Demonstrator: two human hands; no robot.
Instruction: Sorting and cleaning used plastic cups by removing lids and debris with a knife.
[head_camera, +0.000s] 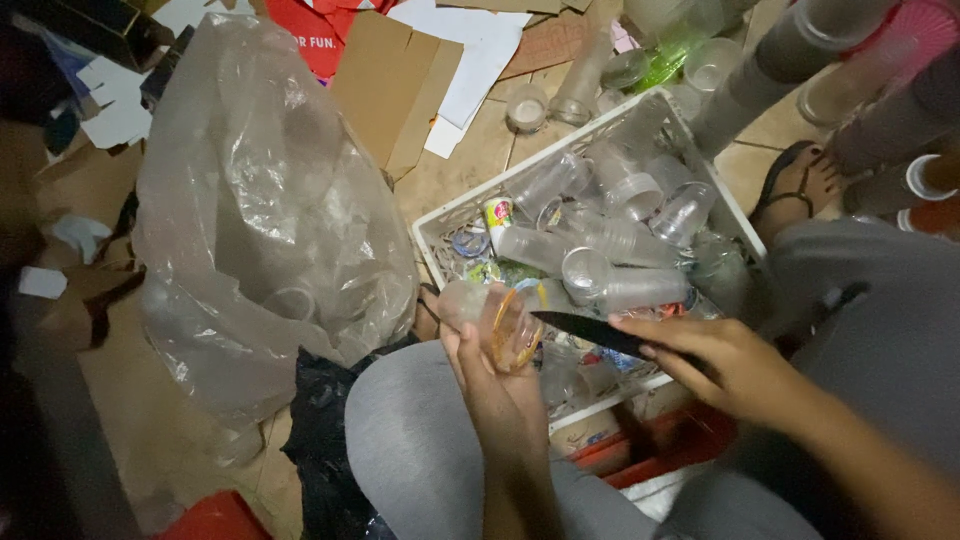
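— Grey-clad knees are seen nearest; what is gripped?
— A clear plastic cup (497, 318) is clasped sideways in the left hand (490, 375), over the white crate (440, 222).
— And the knife (590, 331)?
— It is clenched in the right hand (722, 362), blade pointed left at the cup's rim.

A clear plastic cup (492, 322) with an orange label is held sideways; a black knife (590, 332) is pointed at it from three o'clock.
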